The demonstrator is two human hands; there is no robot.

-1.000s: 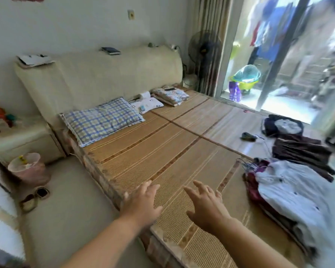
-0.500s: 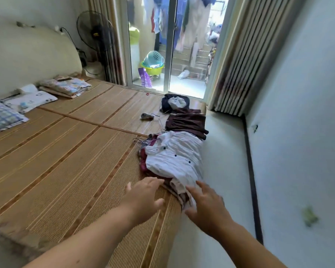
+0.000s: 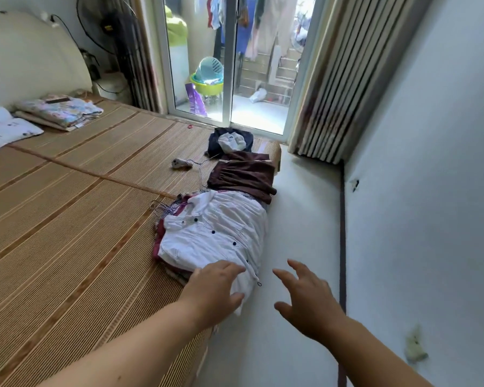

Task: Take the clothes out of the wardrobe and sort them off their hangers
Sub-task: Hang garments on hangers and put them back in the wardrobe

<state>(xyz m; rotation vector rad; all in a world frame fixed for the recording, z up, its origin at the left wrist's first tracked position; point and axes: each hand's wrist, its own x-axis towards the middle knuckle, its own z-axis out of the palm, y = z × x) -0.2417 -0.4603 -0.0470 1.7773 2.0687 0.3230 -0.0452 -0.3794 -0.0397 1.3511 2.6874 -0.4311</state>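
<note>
Nothing here can be read from where I stand. The purple bag (image 3: 195, 100) by the glass door, upper middle of the frame, has pale marks on its face, too blurred to make out. The white printed cloth (image 3: 10, 131) at the left edge carries small blue and dark prints that could be pictures or words; I cannot tell which. The white garment (image 3: 231, 142) lying on the navy one at the far end of the mat shows a tiny blue mark, not legible.
</note>
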